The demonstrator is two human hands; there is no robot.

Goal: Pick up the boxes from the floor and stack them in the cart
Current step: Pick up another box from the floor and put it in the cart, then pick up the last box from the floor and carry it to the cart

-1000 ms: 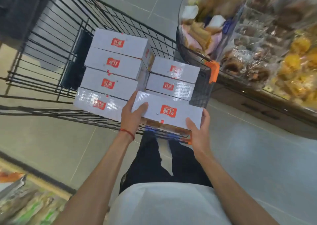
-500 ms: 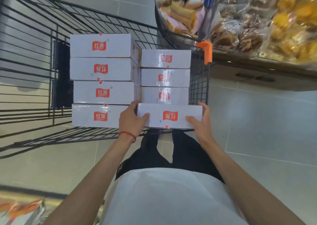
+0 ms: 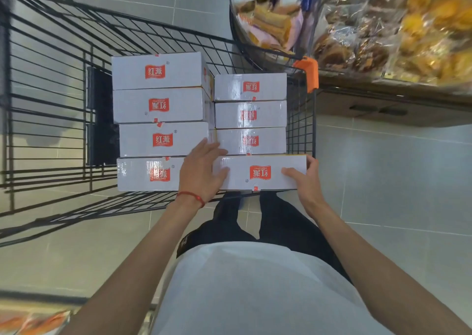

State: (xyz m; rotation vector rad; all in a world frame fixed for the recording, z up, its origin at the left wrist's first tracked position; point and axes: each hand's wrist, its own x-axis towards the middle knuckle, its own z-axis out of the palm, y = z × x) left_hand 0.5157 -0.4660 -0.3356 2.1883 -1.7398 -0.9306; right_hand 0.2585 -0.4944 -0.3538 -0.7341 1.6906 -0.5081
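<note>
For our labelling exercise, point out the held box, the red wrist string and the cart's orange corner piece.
held box (image 3: pixel 260 172), head view, its red logo
red wrist string (image 3: pixel 190 195), head view, mid-strand
orange corner piece (image 3: pixel 309 74), head view, its front face

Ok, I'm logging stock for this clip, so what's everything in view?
boxes: eight, white with red logos, two columns of four in the cart
nearest box: one, white, front of right column
cart: one, black wire, on the floor
corner cap: one, orange, cart's right corner
snack packets: many, yellow and brown, shelf upper right
floor: grey tiles
bracelet: one, red, left wrist
left hand: rests on nearest box's left end
right hand: grips its right end
</note>
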